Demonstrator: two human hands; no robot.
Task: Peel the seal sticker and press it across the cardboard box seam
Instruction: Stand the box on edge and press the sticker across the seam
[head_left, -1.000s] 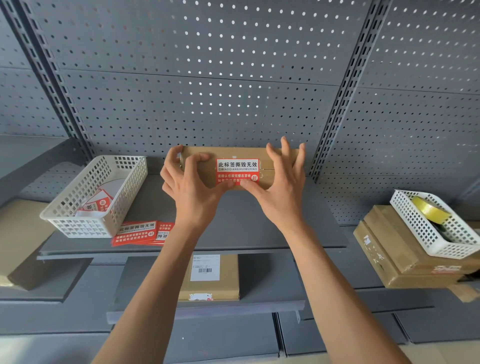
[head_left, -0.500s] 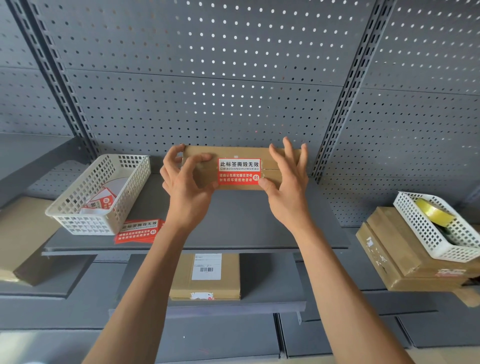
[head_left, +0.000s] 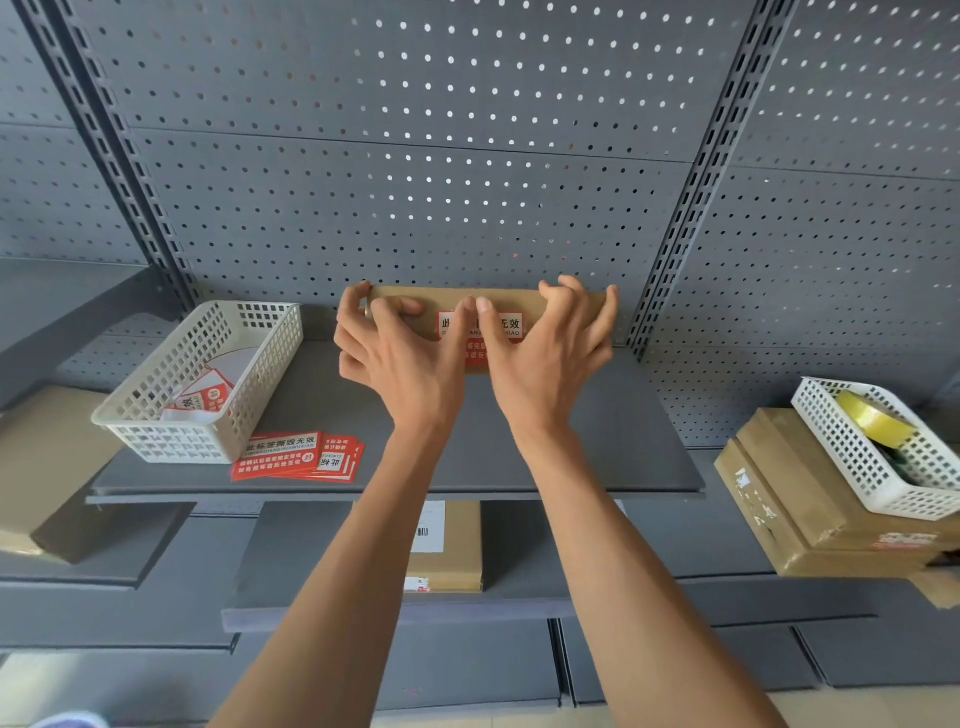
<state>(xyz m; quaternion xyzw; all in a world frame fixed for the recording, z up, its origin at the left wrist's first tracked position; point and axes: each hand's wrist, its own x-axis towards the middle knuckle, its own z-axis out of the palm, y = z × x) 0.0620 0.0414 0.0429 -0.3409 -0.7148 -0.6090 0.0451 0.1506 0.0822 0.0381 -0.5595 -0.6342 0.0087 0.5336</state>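
I see the cardboard box (head_left: 405, 304) lying long side left-to-right on the shelf (head_left: 597, 441) — both thumbs meet on the seal sticker (head_left: 511, 325); left hand (head_left: 400, 358) and right hand (head_left: 545, 358) fingers curl over its ends, a white basket (head_left: 208, 384) to the left.

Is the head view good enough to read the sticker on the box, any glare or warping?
Head view: evenly lit, no glare; seal sticker sharp but both thumbs cover its middle; wide-angle lens bows the shelf uprights; bright spots are the pegboard holes.

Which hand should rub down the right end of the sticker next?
Right hand: its thumb already presses the sticker near the middle, nearest that end. Left hand sits leftward.
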